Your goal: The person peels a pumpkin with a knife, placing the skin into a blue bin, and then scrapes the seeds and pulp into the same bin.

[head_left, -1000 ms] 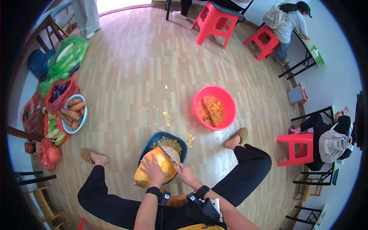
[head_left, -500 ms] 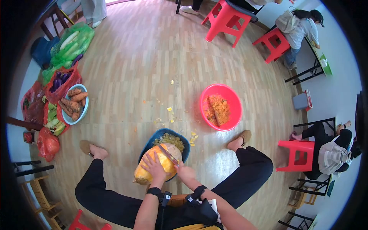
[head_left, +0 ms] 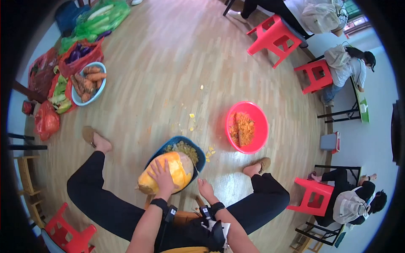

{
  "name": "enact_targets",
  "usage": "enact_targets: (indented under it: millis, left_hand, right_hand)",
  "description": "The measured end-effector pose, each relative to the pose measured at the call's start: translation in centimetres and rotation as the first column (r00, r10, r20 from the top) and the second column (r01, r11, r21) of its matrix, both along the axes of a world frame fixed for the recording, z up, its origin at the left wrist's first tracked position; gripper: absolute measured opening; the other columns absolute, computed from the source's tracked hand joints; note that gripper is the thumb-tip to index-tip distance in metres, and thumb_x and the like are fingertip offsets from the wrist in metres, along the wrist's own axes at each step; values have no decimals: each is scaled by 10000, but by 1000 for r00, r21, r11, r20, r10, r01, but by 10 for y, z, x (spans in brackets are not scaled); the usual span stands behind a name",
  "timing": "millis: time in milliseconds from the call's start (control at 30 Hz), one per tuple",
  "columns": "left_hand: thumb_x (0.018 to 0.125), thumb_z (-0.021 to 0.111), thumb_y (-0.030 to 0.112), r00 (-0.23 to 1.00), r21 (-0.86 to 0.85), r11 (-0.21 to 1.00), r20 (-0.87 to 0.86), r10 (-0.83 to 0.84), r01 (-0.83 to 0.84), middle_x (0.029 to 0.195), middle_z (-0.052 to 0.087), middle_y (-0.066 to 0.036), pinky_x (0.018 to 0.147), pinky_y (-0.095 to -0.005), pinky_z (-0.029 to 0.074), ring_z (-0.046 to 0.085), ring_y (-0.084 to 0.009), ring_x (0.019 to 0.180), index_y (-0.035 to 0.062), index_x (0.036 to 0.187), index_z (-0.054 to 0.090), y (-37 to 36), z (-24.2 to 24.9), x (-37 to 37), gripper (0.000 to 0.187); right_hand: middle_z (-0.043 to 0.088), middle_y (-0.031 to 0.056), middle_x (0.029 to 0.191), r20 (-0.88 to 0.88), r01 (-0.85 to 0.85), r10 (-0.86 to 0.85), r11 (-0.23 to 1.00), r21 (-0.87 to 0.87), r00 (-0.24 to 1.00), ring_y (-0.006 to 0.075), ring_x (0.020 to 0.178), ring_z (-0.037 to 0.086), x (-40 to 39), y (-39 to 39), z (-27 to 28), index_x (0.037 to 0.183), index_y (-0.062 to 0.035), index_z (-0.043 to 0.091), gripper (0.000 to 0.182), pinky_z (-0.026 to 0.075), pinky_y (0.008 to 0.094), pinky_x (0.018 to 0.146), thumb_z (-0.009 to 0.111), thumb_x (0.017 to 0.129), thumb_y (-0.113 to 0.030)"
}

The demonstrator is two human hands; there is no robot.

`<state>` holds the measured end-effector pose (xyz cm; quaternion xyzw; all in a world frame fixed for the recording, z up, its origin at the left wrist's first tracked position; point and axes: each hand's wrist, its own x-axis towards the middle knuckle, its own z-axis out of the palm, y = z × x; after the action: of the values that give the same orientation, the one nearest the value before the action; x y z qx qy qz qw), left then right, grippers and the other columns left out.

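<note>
A large, partly peeled pumpkin rests on the rim of a blue basin between my feet. Orange flesh shows over much of it, with tan skin left on its right end. My left hand lies on top with fingers spread, pressing on the peeled side. In my right hand is a knife, its handle wrapped by the fingers. The blade is seen nearly edge-on, just off the pumpkin's right end. Pale peelings fill the basin behind the pumpkin.
A pink basin of orange shreds stands ahead right. Peel scraps dot the floor. To the left are a bowl of carrots and bags of eggplants and greens. People sit on red stools along the right wall.
The knife has moved from across the pumpkin's top to beside its right end, my right hand going with it. My left hand stays on the pumpkin. The whole view has shifted and turned.
</note>
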<state>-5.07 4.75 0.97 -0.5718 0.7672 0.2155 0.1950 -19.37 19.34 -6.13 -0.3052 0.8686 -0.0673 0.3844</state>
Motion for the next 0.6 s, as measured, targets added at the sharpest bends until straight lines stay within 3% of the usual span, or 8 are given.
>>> enact_targets:
  millis: [67, 133, 167, 200, 367, 533, 600]
  left_hand:
    - [346, 845, 402, 1000, -3, 1000, -22, -9, 9, 1421, 35, -204, 974, -638, 89, 36, -440, 1292, 152, 1388, 86, -2, 4, 2, 1314]
    - [370, 836, 355, 1000, 32, 999, -23, 3, -2, 1419, 54, -217, 978, -635, 51, 48, -453, 1288, 151, 1388, 131, -4, 7, -1, 1255]
    - [417, 819, 304, 999, -200, 979, -17, -39, 35, 1419, 56, -217, 976, -639, 50, 47, -457, 1287, 148, 1386, 141, 10, -32, 6, 1193]
    - [417, 819, 304, 999, -207, 978, -19, -40, 35, 1419, 56, -217, 976, -639, 50, 47, -457, 1287, 148, 1386, 141, 5, -25, 4, 1193]
    - [478, 792, 286, 998, 43, 999, -57, -1, 4, 1419, 60, -216, 975, -643, 57, 50, -456, 1288, 156, 1384, 149, -4, 11, 1, 1119]
    - [470, 799, 312, 1000, 7, 1000, -7, -26, 26, 1417, 59, -222, 976, -641, 76, 45, -461, 1286, 154, 1382, 153, -3, 2, 1, 1129]
    - [469, 799, 325, 1000, -15, 999, 4, -31, 31, 1417, 60, -221, 976, -643, 71, 47, -462, 1286, 162, 1383, 153, 0, 0, 1, 1131]
  right_hand:
    - [581, 262, 722, 22, 18, -16, 997, -77, 1000, 401, 691, 580, 7, -26, 35, 929, -21, 520, 449, 444, 497, 602, 333, 895, -427]
    - [576, 246, 681, -30, -61, 58, 992, -114, 998, 406, 649, 573, 18, -46, 58, 889, -27, 507, 409, 440, 505, 578, 354, 894, -406]
    - [571, 230, 641, -88, -140, 129, 980, -142, 988, 412, 608, 566, 23, -54, 66, 849, -34, 494, 374, 436, 514, 555, 374, 893, -386]
    - [571, 230, 641, -92, -141, 128, 979, -149, 988, 412, 608, 566, 26, -58, 69, 849, -34, 494, 374, 436, 514, 555, 374, 893, -386]
    - [574, 217, 619, -115, -186, 177, 979, -80, 978, 407, 577, 569, 41, -51, 65, 913, -64, 448, 314, 441, 511, 532, 350, 902, -362]
    - [582, 214, 628, -132, -198, 186, 977, -83, 974, 406, 585, 577, 41, -63, 60, 922, -69, 452, 329, 447, 511, 543, 341, 903, -378]
    - [593, 209, 640, -140, -203, 202, 979, 5, 969, 398, 603, 588, 44, -67, 60, 937, -70, 453, 338, 454, 503, 547, 341, 902, -387]
